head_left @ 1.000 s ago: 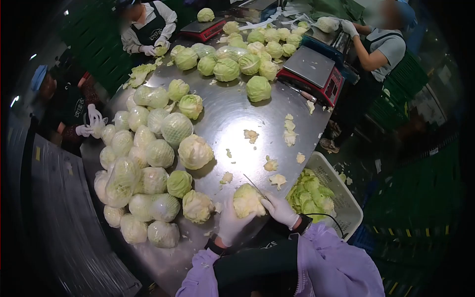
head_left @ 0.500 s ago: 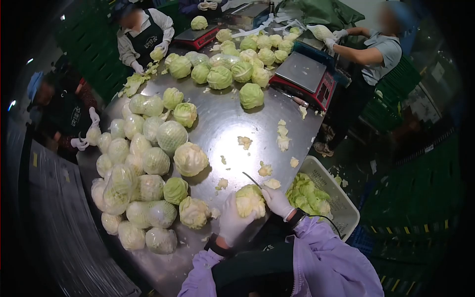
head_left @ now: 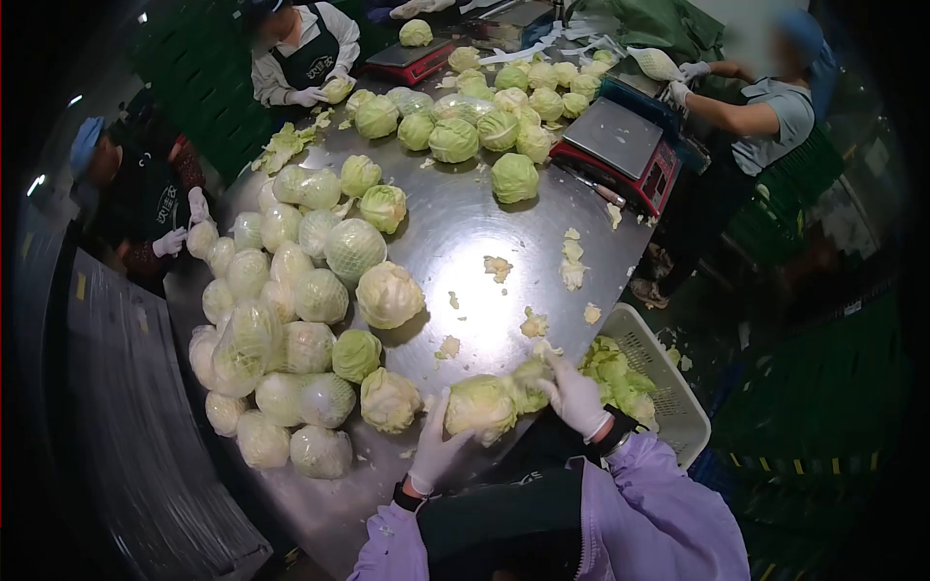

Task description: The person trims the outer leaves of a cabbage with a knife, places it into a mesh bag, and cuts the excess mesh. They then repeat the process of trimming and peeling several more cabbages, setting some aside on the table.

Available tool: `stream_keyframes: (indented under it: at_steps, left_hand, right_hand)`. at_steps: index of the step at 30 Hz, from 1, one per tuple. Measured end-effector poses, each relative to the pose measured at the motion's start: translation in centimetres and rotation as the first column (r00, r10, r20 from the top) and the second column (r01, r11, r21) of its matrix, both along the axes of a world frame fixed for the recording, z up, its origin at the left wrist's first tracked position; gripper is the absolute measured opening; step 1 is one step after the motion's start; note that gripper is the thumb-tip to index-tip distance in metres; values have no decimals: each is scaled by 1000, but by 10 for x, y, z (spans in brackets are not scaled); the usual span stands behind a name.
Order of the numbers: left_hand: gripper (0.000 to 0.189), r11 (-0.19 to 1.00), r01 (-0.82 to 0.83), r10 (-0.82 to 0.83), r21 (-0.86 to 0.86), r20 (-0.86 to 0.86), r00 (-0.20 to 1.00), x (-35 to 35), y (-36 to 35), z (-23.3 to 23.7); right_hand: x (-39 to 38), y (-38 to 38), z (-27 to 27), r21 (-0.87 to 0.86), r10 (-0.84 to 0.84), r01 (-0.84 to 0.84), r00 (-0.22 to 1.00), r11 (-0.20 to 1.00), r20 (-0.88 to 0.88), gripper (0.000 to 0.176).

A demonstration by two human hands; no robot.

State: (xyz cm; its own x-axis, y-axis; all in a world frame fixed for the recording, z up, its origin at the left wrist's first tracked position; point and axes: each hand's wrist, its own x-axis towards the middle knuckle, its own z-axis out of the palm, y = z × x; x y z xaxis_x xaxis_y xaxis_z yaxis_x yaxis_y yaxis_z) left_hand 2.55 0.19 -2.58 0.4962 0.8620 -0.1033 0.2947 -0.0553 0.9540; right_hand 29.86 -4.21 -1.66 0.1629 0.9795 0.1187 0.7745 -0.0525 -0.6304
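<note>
My left hand spreads against a cabbage as my right hand pinches an outer leaf, whose tug could roll the loosely braced cabbage along the counter.

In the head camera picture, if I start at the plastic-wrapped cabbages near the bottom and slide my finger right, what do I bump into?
Wrapped cabbages, then a bare cabbage, the left grip, the cabbage in front of the person, the right grip, and the white basket.
</note>
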Motion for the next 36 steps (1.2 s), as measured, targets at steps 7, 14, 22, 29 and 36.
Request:
stream_keyframes:
  at_steps: [7, 14, 22, 29, 36]
  left_hand:
    - [74, 969, 194, -155, 154, -234, 960, 20, 12, 17]
    - [80, 907, 400, -393, 133, -82, 916, -9, 35, -1]
    - [104, 970, 133, -65, 204, -309, 949, 32, -15, 22]
    - [92, 889, 390, -300, 240, -340, 891, -1, 27, 21]
    - [101, 890, 246, -37, 384, -477, 878, 37, -10, 29]
  right_hand:
    - [-45, 13, 13, -34, 233, -230, 966, 973, 117, 48]
    - [-8, 48, -7, -130, 45, -76, 973, 989, -226, 26]
    - [-33, 52, 14, -247, 298, -336, 938, 909, -180, 63]
    - [2, 71, -23, -141, 65, -74, 996, 987, -63, 55]
    - [-42, 49, 3, -165, 267, -326, 915, 931, -303, 51]
